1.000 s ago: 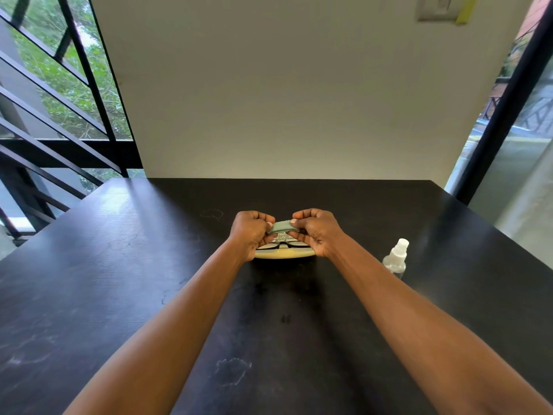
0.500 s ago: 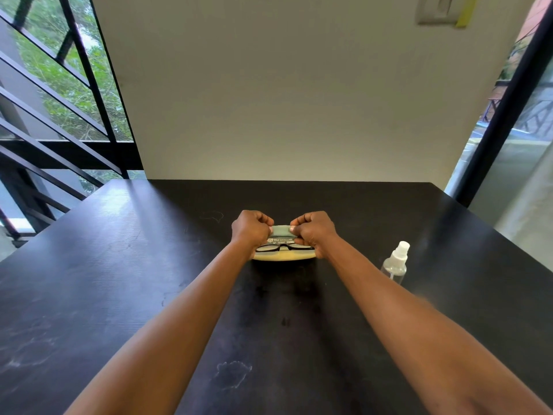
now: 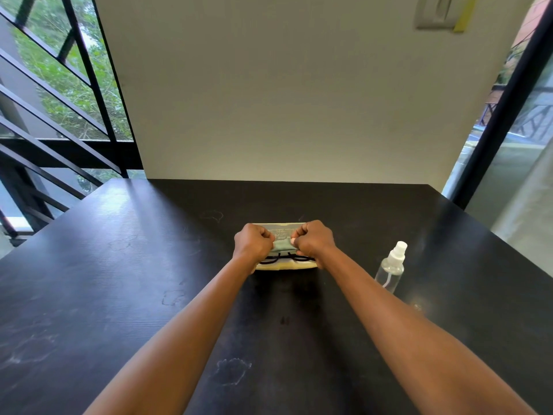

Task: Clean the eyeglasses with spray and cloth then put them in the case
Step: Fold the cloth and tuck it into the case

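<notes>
Pinching folded cloth (image 3: 279, 245) w/ both fists, left hand (image 3: 253, 242) & right hand (image 3: 314, 240), over eyeglasses (image 3: 284, 258) in case (image 3: 284, 266); cloth's soft, specs fragile—hold by frame.

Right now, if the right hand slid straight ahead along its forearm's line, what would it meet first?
Probably the left hand: the right hand points forward and inward, both pinching the green cloth. Depth is unclear.

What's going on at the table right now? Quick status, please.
Left hand and right hand both pinch the cloth. Glasses in the open case. Spray stands aside.
</notes>
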Available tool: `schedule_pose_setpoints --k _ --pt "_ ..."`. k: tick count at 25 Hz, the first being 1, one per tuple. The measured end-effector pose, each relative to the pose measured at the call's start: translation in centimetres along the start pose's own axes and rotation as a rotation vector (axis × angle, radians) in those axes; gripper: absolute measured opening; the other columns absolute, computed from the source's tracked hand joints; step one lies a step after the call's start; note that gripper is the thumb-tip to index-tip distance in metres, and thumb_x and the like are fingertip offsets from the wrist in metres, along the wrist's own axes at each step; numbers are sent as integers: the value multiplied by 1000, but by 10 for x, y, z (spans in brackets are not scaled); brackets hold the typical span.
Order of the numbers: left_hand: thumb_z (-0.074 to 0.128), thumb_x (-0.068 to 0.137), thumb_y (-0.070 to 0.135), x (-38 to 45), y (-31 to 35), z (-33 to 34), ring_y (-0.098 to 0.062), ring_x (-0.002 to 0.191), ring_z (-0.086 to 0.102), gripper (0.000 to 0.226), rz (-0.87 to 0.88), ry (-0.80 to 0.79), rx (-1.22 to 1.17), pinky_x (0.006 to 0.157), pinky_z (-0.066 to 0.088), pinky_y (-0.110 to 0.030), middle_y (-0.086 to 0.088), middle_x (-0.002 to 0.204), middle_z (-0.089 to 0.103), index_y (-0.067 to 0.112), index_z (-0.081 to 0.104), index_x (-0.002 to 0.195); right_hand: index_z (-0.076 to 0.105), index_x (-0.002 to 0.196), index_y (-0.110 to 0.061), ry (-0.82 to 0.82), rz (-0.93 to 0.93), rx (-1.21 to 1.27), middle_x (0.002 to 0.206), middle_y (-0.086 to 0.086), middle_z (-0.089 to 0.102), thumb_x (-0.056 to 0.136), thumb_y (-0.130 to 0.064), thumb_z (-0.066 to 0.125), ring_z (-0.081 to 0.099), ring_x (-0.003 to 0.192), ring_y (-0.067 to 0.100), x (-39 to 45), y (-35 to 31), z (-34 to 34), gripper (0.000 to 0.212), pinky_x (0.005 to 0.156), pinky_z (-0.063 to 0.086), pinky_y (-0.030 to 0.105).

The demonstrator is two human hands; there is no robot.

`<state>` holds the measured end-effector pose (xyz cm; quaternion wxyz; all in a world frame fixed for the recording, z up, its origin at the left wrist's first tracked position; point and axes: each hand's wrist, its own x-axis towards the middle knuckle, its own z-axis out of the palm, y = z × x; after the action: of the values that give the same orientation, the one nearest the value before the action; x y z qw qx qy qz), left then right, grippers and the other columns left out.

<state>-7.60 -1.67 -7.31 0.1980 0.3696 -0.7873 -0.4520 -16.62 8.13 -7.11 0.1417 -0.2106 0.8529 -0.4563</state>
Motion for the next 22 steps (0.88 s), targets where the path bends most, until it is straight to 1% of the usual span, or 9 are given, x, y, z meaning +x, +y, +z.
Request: schedule_pose_setpoints --k 2,6,10,13,16,18,19,21,22 --pt "64 82 3 -1 -2 -1 -11 73 56 9 -9 -11 -14 64 47 -25 -3 83 63 7 70 76 63 64 -10 8 -17 -35 85 11 67 81 -3 64 66 87 22 -2 1 0 18 81 56 42" --pt "64 82 4 -3 -6 -2 -11 73 56 10 -13 -16 -30 65 49 -26 -2 83 62 9 70 75 66 76 -5 14 -53 -111 90 14 67 83 -4 60 64 82 22 -5 3 0 9 79 56 41" --pt "62 80 2 -4 -10 -3 -20 88 59 15 15 7 -15 70 51 -29 -6 96 62 15 68 78 66 78 -5 15 -100 -158 93 14 68 83 -2 58 62 83 20 -9 4 -1 10 74 54 34" --pt "63 81 4 -4 -13 -3 -21 91 60 13 53 -9 -16 77 54 -31 -6 98 63 16 68 81 68 80 -4 -4 -122 -194 92 13 68 82 0 57 60 81 18 -11 3 -2 11 67 47 26" --pt "65 82 7 -5 -15 -3 -21 92 61 9 68 -21 -37 84 54 -36 -5 95 64 15 69 81 69 85 -2 0 -157 -253 95 14 68 83 -2 56 62 87 21 -10 2 -4 13 72 47 28" --pt "66 82 7 -6 -16 -4 -19 91 61 11 72 -23 -57 84 54 -34 -4 95 64 17 68 79 65 96 -3 60 -197 -265 106 15 61 82 -3 55 59 93 24 -11 0 -5 17 78 46 29" --pt "66 82 7 -7 -16 -4 -18 90 61 11 73 -23 -70 83 54 -32 -3 94 64 18 68 78 60 105 -6 106 -209 -242 114 15 53 82 -3 55 55 97 25 -10 -1 -5 24 81 45 28" --pt "66 82 8 -9 -16 -4 -17 88 61 11 76 -18 -90 82 53 -31 -2 92 65 18 68 78 49 120 -11 187 -249 -240 124 14 37 84 -6 53 44 108 29 -7 -5 -6 37 87 38 28" --pt "66 83 8 -10 -17 -5 -16 88 61 10 79 -18 -100 82 53 -31 -1 92 65 18 68 79 46 125 -14 202 -272 -289 128 13 34 85 -8 52 39 113 31 -4 -8 -6 41 88 34 29"
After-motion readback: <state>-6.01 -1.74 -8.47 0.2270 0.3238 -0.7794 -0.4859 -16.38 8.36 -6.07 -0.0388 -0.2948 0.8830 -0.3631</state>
